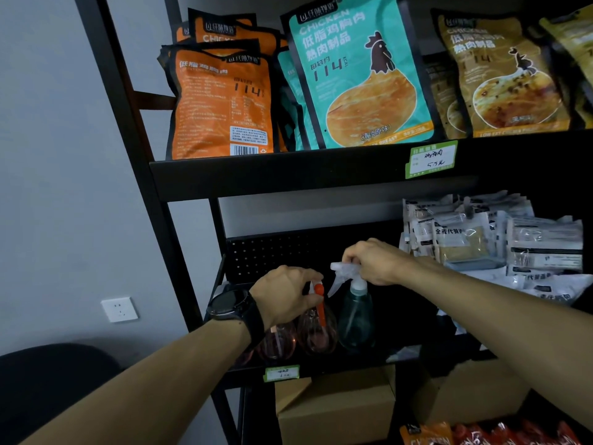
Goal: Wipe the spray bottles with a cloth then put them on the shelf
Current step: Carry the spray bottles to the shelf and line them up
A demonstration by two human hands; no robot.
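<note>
The left hand (282, 297) holds the top of a pink spray bottle (316, 332) standing upright on the shelf (321, 364). Right beside it, the right hand (369, 261) pinches the green spray bottle (356, 319) by its top.

black shelf (321, 367) | pink bottles (316, 335), teal bottle (356, 319), white packets (513, 245)

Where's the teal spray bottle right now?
In the head view, the teal spray bottle stands on the middle shelf, right of the pink spray bottle, with the right hand on its trigger head.
</note>
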